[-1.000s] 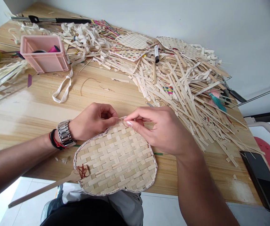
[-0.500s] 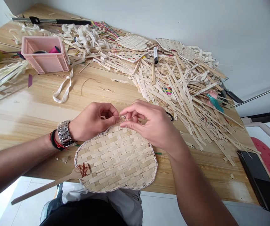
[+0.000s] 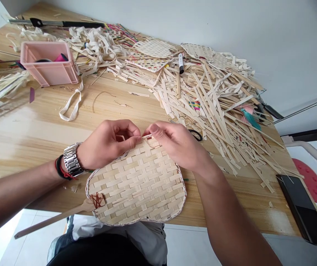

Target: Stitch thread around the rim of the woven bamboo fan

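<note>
A woven bamboo fan (image 3: pixel 141 184) lies at the table's near edge, its wooden handle (image 3: pixel 53 220) pointing to the lower left and tied on with crossed red-brown thread (image 3: pixel 96 200). White trim runs round most of its rim. My left hand (image 3: pixel 114 138) is closed in a pinch on the fan's far edge, thumb on top. Just to its right, my right hand (image 3: pixel 172 138) grips the same edge, its thumb raised and its fingers behind the rim. A thin reddish thread (image 3: pixel 153 145) loops on the weave between the hands. My right fingertips are partly hidden.
Loose bamboo strips (image 3: pixel 202 107) and unfinished woven panels (image 3: pixel 154 48) are heaped at the back and right. A pink box (image 3: pixel 50 68) with spools stands at back left. Black scissors handles (image 3: pixel 195 135) lie near my right hand, a phone (image 3: pixel 302 207) at the right edge.
My right hand has shifted from pinching thread beside my left fingertips to holding the fan's edge, thumb lifted. More of the far rim shows. My left hand stays nearly in place.
</note>
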A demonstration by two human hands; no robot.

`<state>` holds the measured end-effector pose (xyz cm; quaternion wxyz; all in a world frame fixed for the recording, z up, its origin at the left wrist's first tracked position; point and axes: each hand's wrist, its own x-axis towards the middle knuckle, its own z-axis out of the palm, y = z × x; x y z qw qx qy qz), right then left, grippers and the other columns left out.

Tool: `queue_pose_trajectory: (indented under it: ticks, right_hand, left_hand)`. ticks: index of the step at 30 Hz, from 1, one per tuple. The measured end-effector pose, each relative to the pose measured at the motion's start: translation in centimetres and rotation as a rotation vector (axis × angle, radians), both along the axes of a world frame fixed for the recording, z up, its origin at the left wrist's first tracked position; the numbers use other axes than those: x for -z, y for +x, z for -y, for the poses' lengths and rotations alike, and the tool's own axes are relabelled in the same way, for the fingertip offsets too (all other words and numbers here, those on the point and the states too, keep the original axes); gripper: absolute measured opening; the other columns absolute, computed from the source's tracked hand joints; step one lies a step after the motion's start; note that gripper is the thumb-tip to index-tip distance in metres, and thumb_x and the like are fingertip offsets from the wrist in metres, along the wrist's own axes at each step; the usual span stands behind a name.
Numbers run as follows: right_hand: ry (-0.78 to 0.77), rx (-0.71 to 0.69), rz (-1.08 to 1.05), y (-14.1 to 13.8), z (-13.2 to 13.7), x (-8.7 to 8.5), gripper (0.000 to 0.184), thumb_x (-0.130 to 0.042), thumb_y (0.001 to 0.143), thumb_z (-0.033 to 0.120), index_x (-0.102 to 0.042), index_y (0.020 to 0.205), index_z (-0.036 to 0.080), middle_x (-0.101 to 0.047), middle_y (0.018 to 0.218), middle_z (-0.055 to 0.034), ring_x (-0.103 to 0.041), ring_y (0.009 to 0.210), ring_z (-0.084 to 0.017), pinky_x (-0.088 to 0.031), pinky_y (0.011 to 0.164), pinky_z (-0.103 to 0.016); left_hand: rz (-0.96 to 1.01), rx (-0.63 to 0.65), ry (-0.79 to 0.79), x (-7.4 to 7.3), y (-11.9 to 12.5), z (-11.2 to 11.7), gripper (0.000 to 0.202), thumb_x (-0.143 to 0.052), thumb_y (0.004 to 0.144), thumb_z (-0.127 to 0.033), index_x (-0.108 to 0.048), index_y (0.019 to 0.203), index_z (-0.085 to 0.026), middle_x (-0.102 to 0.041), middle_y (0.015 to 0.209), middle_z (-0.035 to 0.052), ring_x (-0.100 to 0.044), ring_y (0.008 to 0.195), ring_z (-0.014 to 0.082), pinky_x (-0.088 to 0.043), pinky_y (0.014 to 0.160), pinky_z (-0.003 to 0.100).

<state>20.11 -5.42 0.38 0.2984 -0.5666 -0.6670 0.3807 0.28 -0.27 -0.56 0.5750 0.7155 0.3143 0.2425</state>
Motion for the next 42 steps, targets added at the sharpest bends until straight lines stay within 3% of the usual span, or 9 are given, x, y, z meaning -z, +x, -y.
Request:
queue_pose_trajectory:
  ticks: [4, 14, 21, 24, 27, 30, 34, 39, 42]
  right_hand:
    - [-0.142, -0.027, -0.104, -0.2, -0.1, 0.4, 0.046, -0.052, 0.094, 0.052, -0.05, 0.064, 0.017, -0.037, 0.063, 0.0041, -0.034, 0.059, -0.009, -0.028, 0.056, -0.027]
    - [-0.385, 0.103, -0.594, -0.8, -0.3, 0.9, 0.026, -0.077, 0.075, 0.04, -0.071, 0.084, 0.016, -0.066, 0.082, -0.0012, -0.057, 0.073, -0.011, -0.042, 0.065, -0.025]
    - [-0.539, 0.062, -0.572, -0.4, -0.4, 1.1, 0.029, -0.072, 0.079, 0.044, -0.066, 0.073, 0.016, -0.057, 0.062, 0.0024, -0.048, 0.053, -0.008, -0.036, 0.05, -0.023]
    - [-0.536, 0.053, -0.596, -0.2, -0.5, 1.1, 0.027, -0.073, 0.078, 0.043, -0.067, 0.075, 0.017, -0.06, 0.067, 0.001, -0.051, 0.057, -0.009, -0.039, 0.053, -0.023]
    - [-0.495, 0.075, -0.592, -0.3, -0.5, 1.0, 0.027, -0.074, 0.076, 0.042, -0.066, 0.072, 0.016, -0.059, 0.068, 0.001, -0.051, 0.059, -0.009, -0.039, 0.053, -0.022]
    - [-0.459, 0.111, -0.606, -0.6, -0.5, 1.0, 0.024, -0.074, 0.075, 0.039, -0.065, 0.074, 0.017, -0.059, 0.071, 0.0014, -0.051, 0.061, -0.009, -0.038, 0.053, -0.021]
    - [-0.388, 0.189, -0.609, -0.8, -0.5, 1.0, 0.021, -0.069, 0.08, 0.034, -0.061, 0.074, 0.016, -0.054, 0.071, 0.0021, -0.048, 0.062, -0.008, -0.037, 0.054, -0.021]
    - [-0.34, 0.269, -0.59, -0.4, -0.8, 1.0, 0.021, -0.062, 0.086, 0.03, -0.052, 0.072, 0.018, -0.034, 0.057, 0.0071, -0.029, 0.048, -0.006, -0.022, 0.044, -0.02]
    - [-0.319, 0.281, -0.574, 0.2, -1.1, 1.3, 0.019, -0.059, 0.089, 0.029, -0.051, 0.075, 0.019, -0.03, 0.056, 0.008, -0.025, 0.046, -0.005, -0.016, 0.042, -0.02]
  left_hand:
    - [-0.023, 0.02, 0.053, -0.1, -0.1, 0.2, 0.014, -0.064, 0.087, -0.024, -0.066, 0.088, -0.011, -0.064, 0.074, 0.0021, -0.05, 0.059, 0.008, -0.041, 0.052, 0.02]
    - [-0.066, 0.014, 0.095, 0.0, -0.1, 0.3, 0.013, -0.063, 0.087, -0.024, -0.065, 0.088, -0.012, -0.066, 0.073, 0.0025, -0.053, 0.059, 0.0088, -0.043, 0.053, 0.02]
    - [0.061, -0.006, -0.101, 0.4, 0.1, 0.5, 0.014, -0.07, 0.084, -0.023, -0.059, 0.087, -0.014, -0.061, 0.075, 0.0002, -0.052, 0.059, 0.0069, -0.041, 0.05, 0.017]
    - [0.068, -0.014, -0.167, 0.2, 0.2, 0.3, 0.018, -0.072, 0.083, -0.025, -0.058, 0.088, -0.015, -0.06, 0.071, -0.001, -0.05, 0.055, 0.0068, -0.038, 0.047, 0.017]
    - [-0.011, 0.083, -0.211, -0.1, 0.2, 0.1, 0.018, -0.071, 0.084, -0.029, -0.062, 0.088, -0.014, -0.062, 0.07, 0.0005, -0.051, 0.057, 0.0075, -0.038, 0.048, 0.017]
    - [-0.086, 0.16, -0.183, -0.3, 0.1, 0.1, 0.019, -0.066, 0.088, -0.032, -0.066, 0.086, -0.013, -0.063, 0.072, 0.0018, -0.051, 0.057, 0.0077, -0.038, 0.049, 0.018]
    - [-0.105, 0.162, -0.135, -0.4, 0.0, 0.3, 0.019, -0.064, 0.089, -0.031, -0.067, 0.083, -0.013, -0.058, 0.064, -0.0011, -0.043, 0.05, 0.006, -0.032, 0.044, 0.017]
    - [-0.114, 0.176, -0.159, -0.5, -0.1, 0.4, 0.02, -0.064, 0.089, -0.031, -0.067, 0.083, -0.012, -0.059, 0.063, 0.0, -0.045, 0.05, 0.0066, -0.032, 0.043, 0.017]
    - [-0.11, 0.179, -0.189, -0.6, -0.1, 0.5, 0.02, -0.064, 0.089, -0.031, -0.067, 0.084, -0.012, -0.063, 0.066, 0.0017, -0.049, 0.051, 0.0076, -0.036, 0.044, 0.018]
